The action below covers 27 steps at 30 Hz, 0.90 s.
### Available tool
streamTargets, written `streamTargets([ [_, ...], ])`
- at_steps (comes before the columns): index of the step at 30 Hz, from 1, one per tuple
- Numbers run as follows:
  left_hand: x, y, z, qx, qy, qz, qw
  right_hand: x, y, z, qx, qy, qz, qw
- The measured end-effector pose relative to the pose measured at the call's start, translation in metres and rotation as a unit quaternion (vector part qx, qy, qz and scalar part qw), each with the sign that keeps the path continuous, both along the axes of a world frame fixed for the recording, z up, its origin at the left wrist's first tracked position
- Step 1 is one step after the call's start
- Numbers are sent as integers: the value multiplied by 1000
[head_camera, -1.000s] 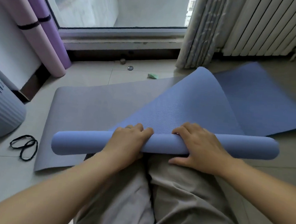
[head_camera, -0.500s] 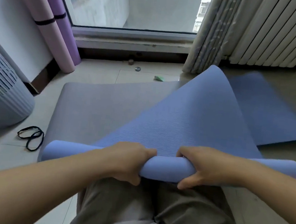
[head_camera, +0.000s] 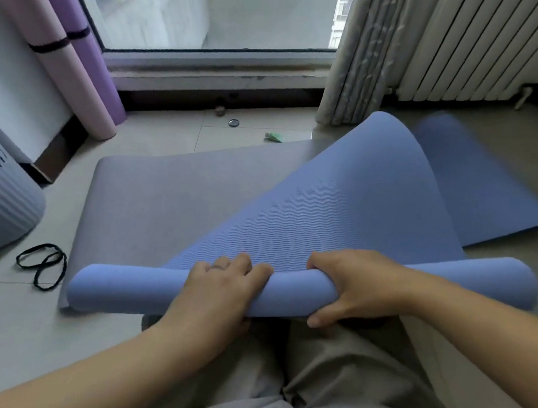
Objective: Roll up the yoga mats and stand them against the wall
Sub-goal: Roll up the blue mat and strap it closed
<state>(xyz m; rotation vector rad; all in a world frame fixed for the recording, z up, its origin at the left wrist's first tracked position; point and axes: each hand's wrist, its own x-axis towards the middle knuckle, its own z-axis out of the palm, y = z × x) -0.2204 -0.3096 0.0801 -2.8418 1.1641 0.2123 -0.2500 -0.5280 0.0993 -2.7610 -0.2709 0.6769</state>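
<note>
Mat [head_camera: 326,210] of ribbed blue foam, near end rolled cylindrical.

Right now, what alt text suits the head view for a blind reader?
The left hand and right hand grip a partly rolled blue yoga mat. A grey mat lies flat under it; a pink roll and a purple roll lean against the wall.

The half-rolled mat [head_camera: 326,210] lay across the flat mat [head_camera: 162,199], two rolled mats [head_camera: 74,83] leaning against the wall [head_camera: 7,93] far left.
</note>
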Motion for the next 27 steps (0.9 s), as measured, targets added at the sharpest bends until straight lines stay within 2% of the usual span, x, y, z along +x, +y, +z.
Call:
streamTargets([
  [1,3,-1,-3,5,-1,1,1000,0,0,-2,-12,-18,5,1000],
  [2,10,-3,-3,13,19,2,1000,-3,1,-7,-34,-78,15,996],
  [4,26,-5,-1,17,113,-1,993,-14,4,-21,-84,-255,43,962],
  [5,35,-6,3,10,170,-9,985,-21,8,-28,-86,-314,40,945],
  [7,48,-8,12,19,257,-25,966,-27,12,-38,-55,-355,20,933],
  [9,56,-10,14,31,284,-13,958,-20,11,-35,-31,-330,6,944],
  [10,53,-9,14,25,268,1,963,-14,10,-30,-26,-294,6,956],
  [11,47,-9,10,12,215,1,976,-8,9,-22,-20,-238,0,971],
  [13,33,-8,-8,-43,41,-40,997,0,2,-15,-9,-151,-13,988],
  [15,23,-7,-21,-70,-23,-71,995,0,1,-15,-17,-138,-14,990],
  [18,33,-17,-10,-15,30,-37,999,-7,5,-26,-65,-272,15,960],
  [20,42,-19,2,-1,54,-28,998,-10,8,-32,-73,-330,16,941],
  [23,59,-18,27,-4,-32,-36,999,4,12,-24,-32,-380,-42,923],
  [27,90,-4,79,-20,-162,8,987,49,31,9,33,-447,-99,888],
])
